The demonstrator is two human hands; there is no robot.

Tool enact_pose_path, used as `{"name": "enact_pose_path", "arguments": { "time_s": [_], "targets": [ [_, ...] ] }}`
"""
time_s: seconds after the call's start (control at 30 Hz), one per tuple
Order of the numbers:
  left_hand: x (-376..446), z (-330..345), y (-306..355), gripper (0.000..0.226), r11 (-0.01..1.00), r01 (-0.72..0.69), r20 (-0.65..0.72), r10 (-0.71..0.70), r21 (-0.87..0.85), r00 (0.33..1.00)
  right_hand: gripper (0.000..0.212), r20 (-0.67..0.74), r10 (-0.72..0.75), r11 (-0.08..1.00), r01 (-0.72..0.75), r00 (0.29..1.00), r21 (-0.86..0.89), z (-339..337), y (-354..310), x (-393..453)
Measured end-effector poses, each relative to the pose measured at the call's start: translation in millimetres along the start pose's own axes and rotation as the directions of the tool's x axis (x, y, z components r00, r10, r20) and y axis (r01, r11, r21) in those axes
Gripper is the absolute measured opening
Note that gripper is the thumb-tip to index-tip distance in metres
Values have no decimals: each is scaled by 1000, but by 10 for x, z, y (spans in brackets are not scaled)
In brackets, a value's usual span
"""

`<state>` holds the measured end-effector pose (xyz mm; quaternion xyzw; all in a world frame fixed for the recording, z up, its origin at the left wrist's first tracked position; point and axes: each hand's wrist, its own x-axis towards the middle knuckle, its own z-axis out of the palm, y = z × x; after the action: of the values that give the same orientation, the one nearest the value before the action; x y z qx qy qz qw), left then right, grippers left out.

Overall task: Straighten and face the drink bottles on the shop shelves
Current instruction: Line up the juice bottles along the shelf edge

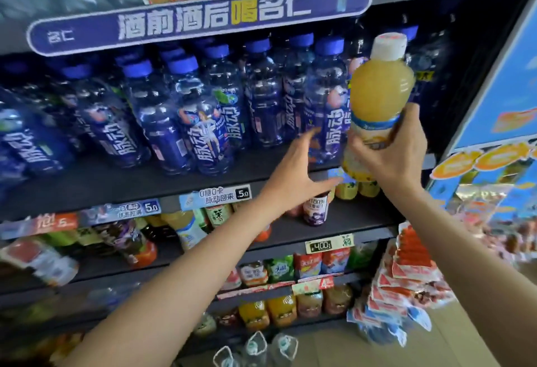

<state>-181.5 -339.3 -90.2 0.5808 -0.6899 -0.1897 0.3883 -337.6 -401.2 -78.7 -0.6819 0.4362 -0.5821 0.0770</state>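
Note:
My right hand [389,151] grips a yellow juice bottle [380,87] with a white cap, held upright in front of the right end of the blue-bottle shelf. My left hand [296,172] reaches toward the shelf with fingers spread, open and holding nothing, just in front of a blue bottle [325,105] near the shelf's front edge. Several blue-capped blue bottles [203,122] stand in rows on this shelf [122,183], some leaning and turned different ways.
Lower shelves hold mixed juice and tea bottles [189,230] and a small purple bottle [315,209]. A blue display stand [499,90] rises on the right, with snack packets [406,273] hanging below it. Large water jugs [255,346] sit on the floor.

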Motion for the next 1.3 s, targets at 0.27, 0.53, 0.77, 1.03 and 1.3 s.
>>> {"name": "enact_pose_path", "arguments": {
  "time_s": [0.27, 0.53, 0.77, 1.03, 1.3],
  "targets": [
    [-511, -168, 76, 55, 986, -102, -303, 139, 135, 943, 56, 176, -535, 842, 538, 826, 30, 91, -838, 29],
    [-1414, -1428, -434, 63, 967, 59, -514, 81, 249, 854, 65, 265, -667, 745, 623, 696, 237, 945, -2123, -525],
    [-2633, -2808, -990, 53, 960, 184, -709, 19, 209, 705, 68, 186, -828, 556, 735, 529, 387, 1776, -3676, -1314],
    [-4240, -4215, -1788, 55, 892, 452, -773, -293, -10, 563, 81, 273, -871, 488, 658, 408, 574, 2800, -5233, -2542],
    [-5466, -5226, -2308, 55, 777, 510, -819, -532, -369, 218, 70, 309, -916, 393, 420, 256, 818, 3684, -6648, -3440]
  ]
}}
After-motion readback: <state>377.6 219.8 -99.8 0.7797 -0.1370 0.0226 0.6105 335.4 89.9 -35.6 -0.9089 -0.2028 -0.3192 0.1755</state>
